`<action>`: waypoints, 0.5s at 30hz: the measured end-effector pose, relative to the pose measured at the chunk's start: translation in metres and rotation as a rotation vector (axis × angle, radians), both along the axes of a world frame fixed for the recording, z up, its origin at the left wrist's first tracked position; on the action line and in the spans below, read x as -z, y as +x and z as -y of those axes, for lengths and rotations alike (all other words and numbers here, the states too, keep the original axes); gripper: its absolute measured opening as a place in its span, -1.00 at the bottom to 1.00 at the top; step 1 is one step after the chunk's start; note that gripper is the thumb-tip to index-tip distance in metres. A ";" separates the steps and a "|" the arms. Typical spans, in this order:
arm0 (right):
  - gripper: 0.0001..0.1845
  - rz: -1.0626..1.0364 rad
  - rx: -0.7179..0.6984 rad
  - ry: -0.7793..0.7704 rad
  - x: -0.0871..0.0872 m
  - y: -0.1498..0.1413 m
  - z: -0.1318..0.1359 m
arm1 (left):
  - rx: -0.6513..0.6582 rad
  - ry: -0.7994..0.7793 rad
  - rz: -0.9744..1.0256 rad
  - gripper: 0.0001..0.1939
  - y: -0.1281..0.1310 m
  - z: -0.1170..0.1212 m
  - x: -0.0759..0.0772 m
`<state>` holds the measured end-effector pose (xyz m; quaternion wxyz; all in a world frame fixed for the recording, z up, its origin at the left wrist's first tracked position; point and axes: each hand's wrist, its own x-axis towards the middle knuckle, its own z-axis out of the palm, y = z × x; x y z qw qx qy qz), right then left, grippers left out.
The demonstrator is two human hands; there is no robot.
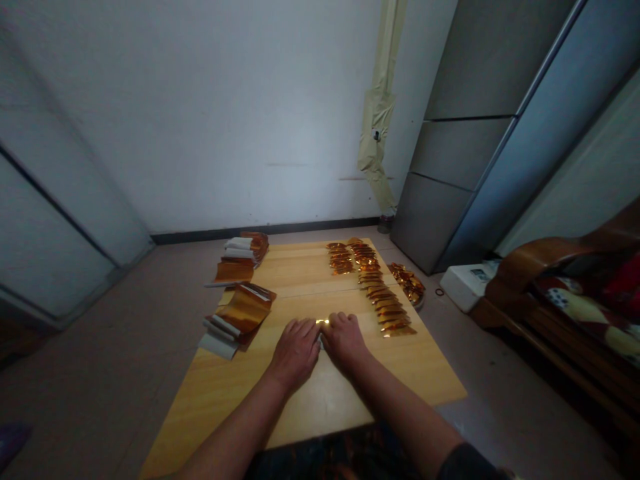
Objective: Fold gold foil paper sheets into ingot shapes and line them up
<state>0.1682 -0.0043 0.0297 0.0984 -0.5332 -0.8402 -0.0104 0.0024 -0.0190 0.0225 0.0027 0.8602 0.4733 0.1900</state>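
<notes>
My left hand (297,352) and my right hand (345,341) are close together over the middle of the wooden board, fingers bent and closed. A small shiny gold-amber film piece (323,322) shows between their fingertips, pinched from both sides. Most of it is covered by the fingers, and a bit of whitish material shows just below it. To the left lie amber film sheets (245,308) with white backing strips, and a second stack of sheets (235,269) lies farther back. Overlapping rows of folded amber pieces (385,303) run along the right side.
The wooden board (320,407) stands low above the floor. Beyond its right edge, a container (409,283) holds many amber pieces. A grey refrigerator (450,147), a white box (465,287) and a carved wooden seat (540,287) stand to the right, with a wall behind.
</notes>
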 end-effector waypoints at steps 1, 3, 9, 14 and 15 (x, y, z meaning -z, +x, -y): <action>-0.82 -0.003 -0.002 -0.002 0.000 0.000 0.000 | -0.020 -0.039 -0.015 -0.59 0.000 -0.001 0.003; -0.82 -0.008 -0.011 -0.002 0.000 0.001 0.000 | -0.039 -0.099 -0.037 -0.52 -0.001 -0.003 0.007; -0.79 -0.007 -0.009 0.015 0.005 0.004 -0.001 | -0.080 -0.145 -0.071 -0.46 -0.005 0.001 0.003; -0.80 -0.006 -0.016 0.010 0.007 0.005 0.000 | -0.098 -0.142 -0.104 -0.47 -0.007 0.000 -0.001; -0.80 -0.006 -0.016 0.010 0.006 0.006 0.000 | -0.096 -0.137 -0.108 -0.47 -0.007 0.000 0.000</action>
